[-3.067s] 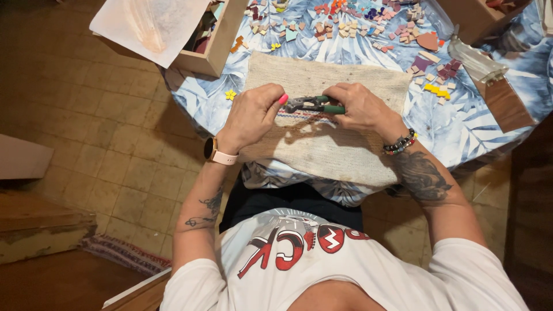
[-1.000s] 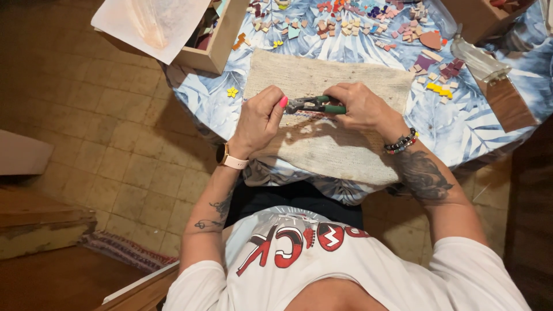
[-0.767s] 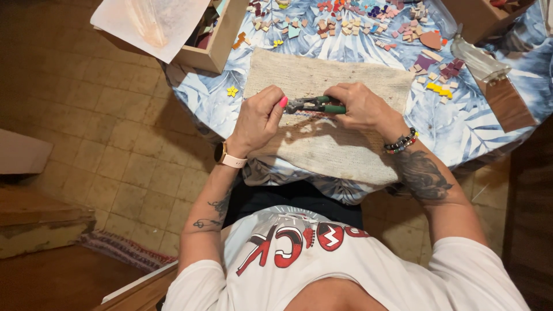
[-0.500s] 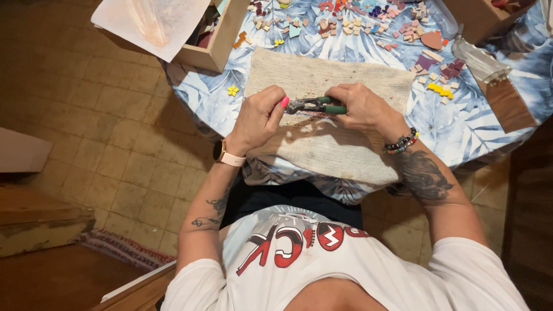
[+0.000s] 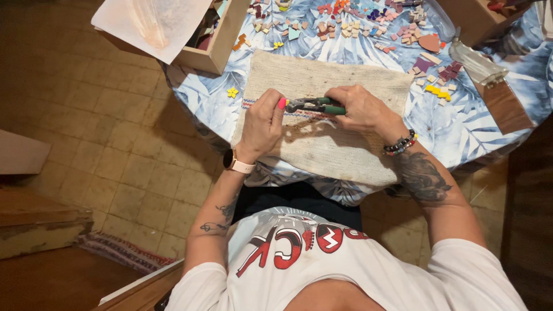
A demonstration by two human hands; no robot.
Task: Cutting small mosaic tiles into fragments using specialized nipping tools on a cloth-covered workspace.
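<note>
A: Barely anything is seen to have changed. Against the view of a few seconds back, the left hand (image 5: 262, 124) is found drawn slightly closer to the head of the green-handled metal nippers (image 5: 315, 106); since about a second ago, no shift is noted.

B: And what is taken from that?

A: A held position is judged, with the cutting work paused at the tool head and not advanced.

B: Where is the tool placed against the fingers?

A: The green handles are enclosed by the right hand (image 5: 362, 109), its fingers closed around them. The metal head is pointed toward the left hand, whose curled fingers (image 5: 275, 102) are set just beside the tip. Whether a small piece is pinched there cannot be told.

B: Surroundings recorded?

A: Both hands are held over the beige woven cloth mat (image 5: 328, 144), spread on the blue leaf-patterned tabletop (image 5: 461, 124). Small coloured tile pieces (image 5: 345, 17) are scattered beyond the mat, a yellow flower-shaped piece (image 5: 232, 92) near its left edge, and an open wooden box (image 5: 216, 43) at the far left.
</note>
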